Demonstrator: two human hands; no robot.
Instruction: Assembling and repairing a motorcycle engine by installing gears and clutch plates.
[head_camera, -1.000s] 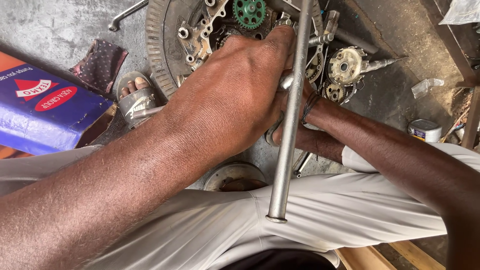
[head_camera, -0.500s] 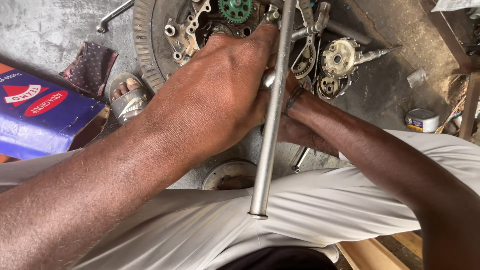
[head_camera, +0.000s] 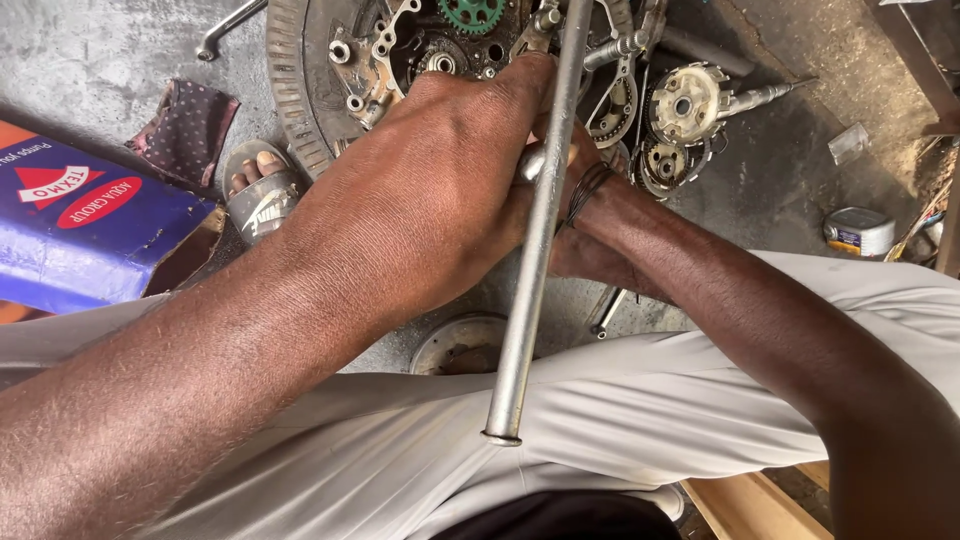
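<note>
Head view, nearest stuff first. Light trousers (head_camera: 620, 420) across the bottom of the frame, with the free end of a long metal rod (head_camera: 530, 270) hanging just over the lap. Not much different from a second ago, honestly: rod's near end drifted a touch to the left, everything else slid about the same way, so mostly looks like the head moving. Same hold on the rod throughout, which reads as steady pressing or levering rather than a fresh grab.

Left hand (head_camera: 440, 190) reaching in from the lower left, forearm long and straight, knuckles up, grip clamped around the rod about a third of the way down from its far end. Right hand (head_camera: 585, 150) tucked in behind from the right, dark band on the wrist, mostly hidden by the left hand and the rod, so can't tell whether its grip is closed or loose.

Further out on the concrete floor (head_camera: 80, 70): a shallow round tin (head_camera: 455, 345) by the knee, a blue box (head_camera: 90, 230) to the left, a sandalled foot (head_camera: 258, 190) and a dark cloth (head_camera: 185, 130) beside it.

Farthest off, a ribbed round disc (head_camera: 300, 90) with a green sprocket (head_camera: 472, 12) inside it, where the rod's far end points. Geared part with a shaft (head_camera: 690, 100) to the right, small can (head_camera: 860, 230) well apart.
</note>
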